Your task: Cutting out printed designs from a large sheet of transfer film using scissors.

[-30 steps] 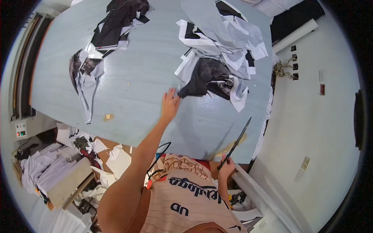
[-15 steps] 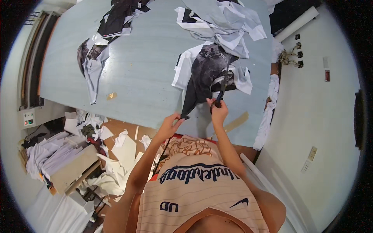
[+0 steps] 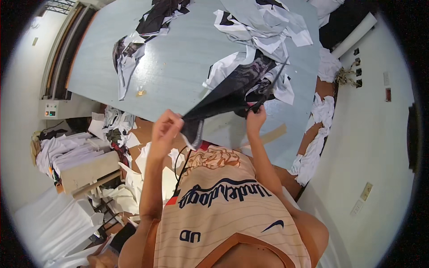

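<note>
Fabric (image 3: 223, 94), black with a mottled grey pattern, stretches on a slant above the near half of the table (image 3: 192, 58), its upper end on the table's right side and its lower end drawn out over the table's near edge. Your left hand (image 3: 167, 127) pinches that lower end between thumb and fingers, and a loose fold with a pale border hangs below your grip. Your right hand (image 3: 256, 118) is closed around the handles of black scissors (image 3: 268, 91) above the table's right half; their blades point toward the table's far right, just beside the stretched cloth, and blur hides whether they are parted. Beyond them, a grey and white heap (image 3: 268, 27) lies on the table's far right. On the table's left side you have a small grey and dark piece (image 3: 127, 60), with a black bundle (image 3: 156, 18) farther back. A tan strip (image 3: 275, 133) runs along the table's near right, close to your right forearm. Left of the table stand a control box (image 3: 51, 111) and a pile of pale cloth (image 3: 71, 149); right of the table, white cloth (image 3: 315, 152) lies low along its side.
</note>
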